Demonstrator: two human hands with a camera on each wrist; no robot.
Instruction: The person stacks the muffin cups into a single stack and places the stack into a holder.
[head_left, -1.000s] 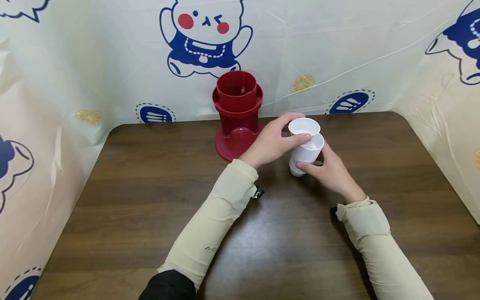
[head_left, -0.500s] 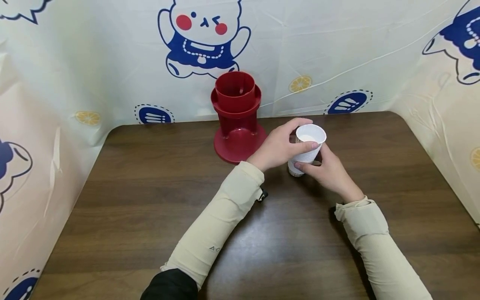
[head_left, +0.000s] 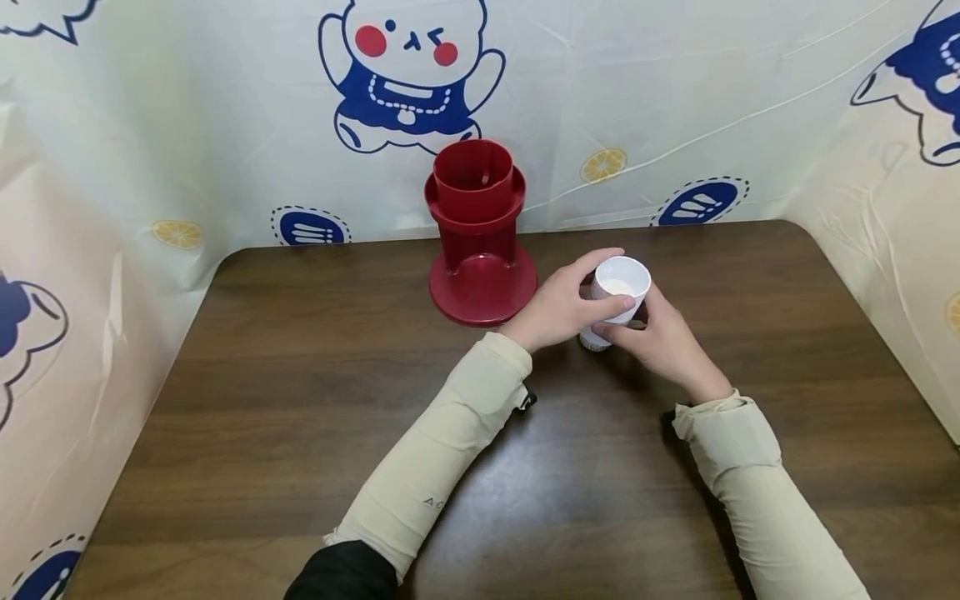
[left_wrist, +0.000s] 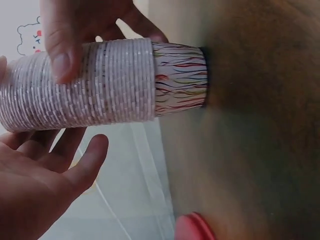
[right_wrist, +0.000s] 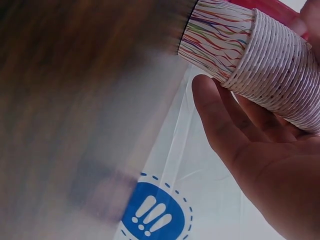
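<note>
A tall stack of nested white paper cups (head_left: 621,275) stands upright on the wooden table. Its lowest cup (left_wrist: 180,79) shows coloured wavy lines, and many close-set rims (right_wrist: 277,67) rise above it. My left hand (head_left: 558,307) holds the stack near the top, thumb across the near side and fingers at the far side. Lower down, my right hand (head_left: 663,343) grips it from the right, thumb in front and fingers behind. Much of the stack's middle is hidden by the two thumbs in the head view.
Left of the stack, a dark red stand (head_left: 480,292) with a round base and an upright cylinder rises at the table's (head_left: 315,417) back edge. A pale printed curtain (head_left: 600,83) hangs close behind and along both sides.
A second group of cups, or single cup, in my left hand was offset above the stack; it now sits nested in it. My left hand has moved right and down, while my right stayed.
</note>
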